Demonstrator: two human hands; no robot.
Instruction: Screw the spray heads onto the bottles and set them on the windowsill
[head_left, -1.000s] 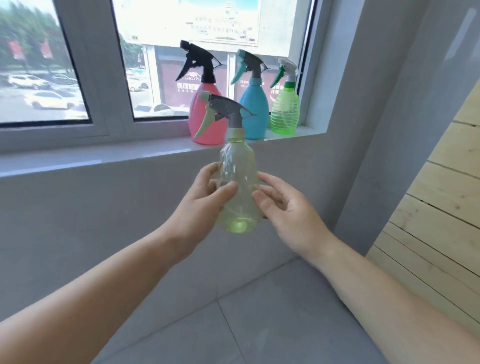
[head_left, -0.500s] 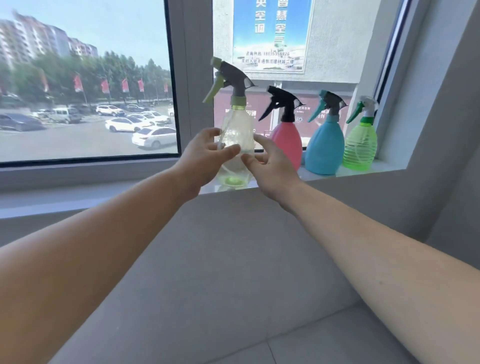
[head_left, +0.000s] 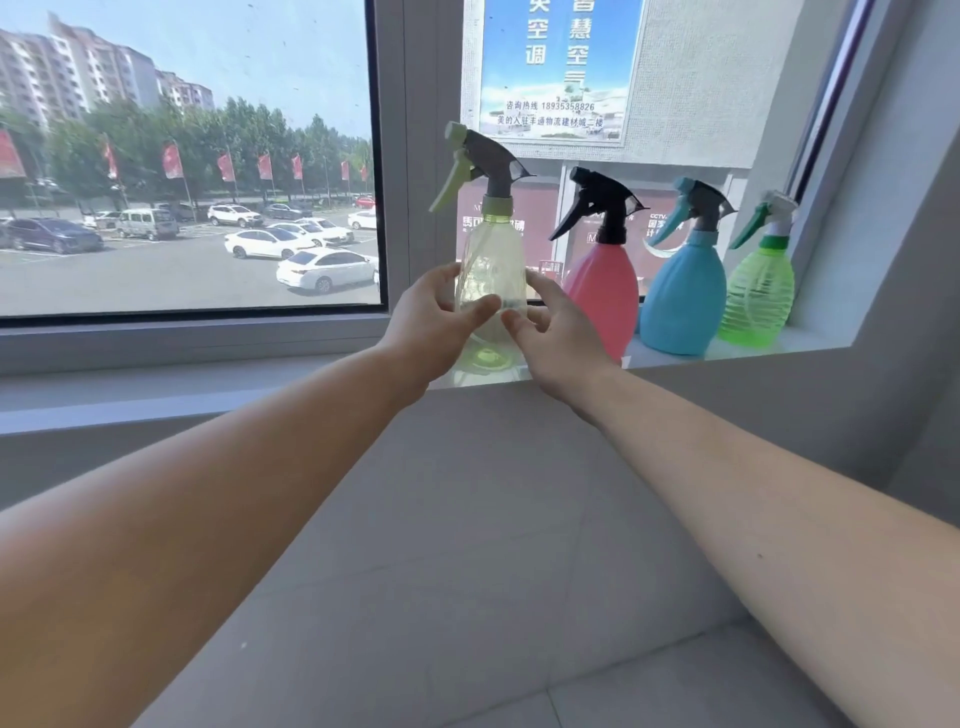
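Observation:
A clear yellowish bottle (head_left: 488, 260) with a grey and pale green spray head (head_left: 485, 163) screwed on stands upright, its base at the windowsill (head_left: 810, 344) left of the others; whether it rests there I cannot tell. My left hand (head_left: 431, 327) grips its lower body, thumb across the front. My right hand (head_left: 556, 338) presses thumb and fingertips against its right side. To the right on the sill stand a pink bottle (head_left: 602, 291) with a black head, a blue bottle (head_left: 683, 296) with a teal head and a green ribbed bottle (head_left: 758, 296) with a white and green head.
The window frame post (head_left: 415, 156) rises just behind the clear bottle. A grey wall (head_left: 909, 182) closes the sill on the right. A blue poster (head_left: 558, 67) hangs on the glass above the bottles. Below the sill runs a grey tiled wall (head_left: 467, 519).
The clear bottle has gone up from below the sill to sill height beside the pink bottle, with both hands on it. In the last half second it sank slightly.

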